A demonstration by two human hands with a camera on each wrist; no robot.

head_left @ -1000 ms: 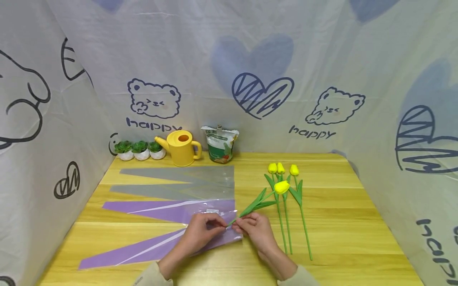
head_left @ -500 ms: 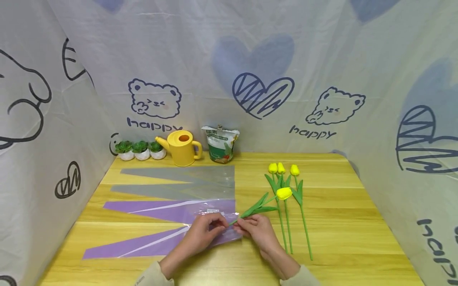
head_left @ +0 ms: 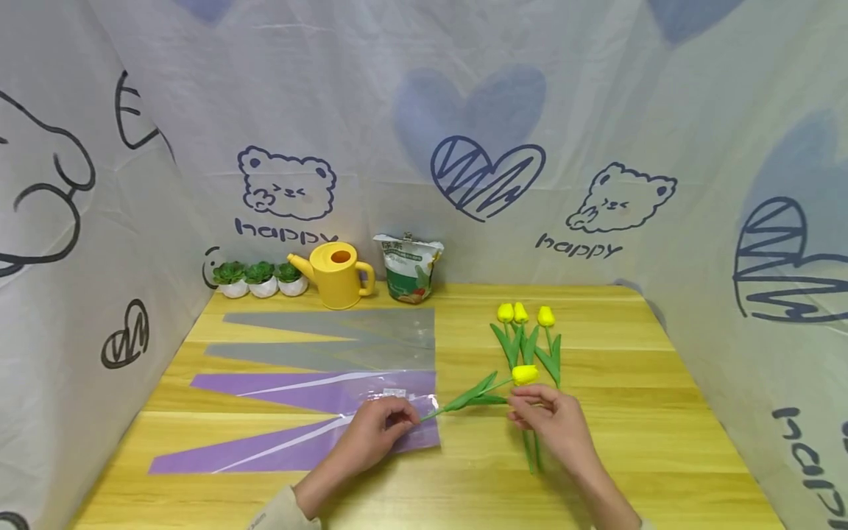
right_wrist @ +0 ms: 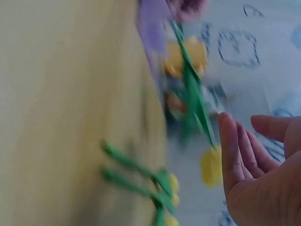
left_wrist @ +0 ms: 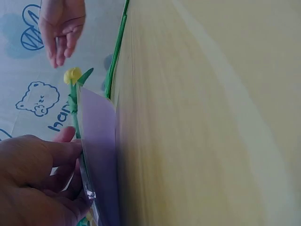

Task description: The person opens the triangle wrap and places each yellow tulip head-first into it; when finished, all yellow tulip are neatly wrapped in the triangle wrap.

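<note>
My left hand pinches the lower stem of a yellow artificial tulip at the right end of a purple plastic bouquet sleeve. In the left wrist view the green stem runs between thumb and fingers along the sleeve. The tulip slants up to the right, its yellow head beside my right hand. That hand holds nothing, and in the right wrist view its fingers extend by the yellow bloom. Several more yellow tulips lie on the table, their stems partly hidden behind the right hand.
A second purple sleeve and two grey sleeves lie flat further back. Along the rear edge stand potted succulents, a yellow watering can and a green-and-white bag. A printed curtain closes off the back and sides.
My right hand has let go of the tulip stem and moved right, beside the bloom. The tulip's head has sunk lower. The left hand keeps its hold in nearly the same spot.
</note>
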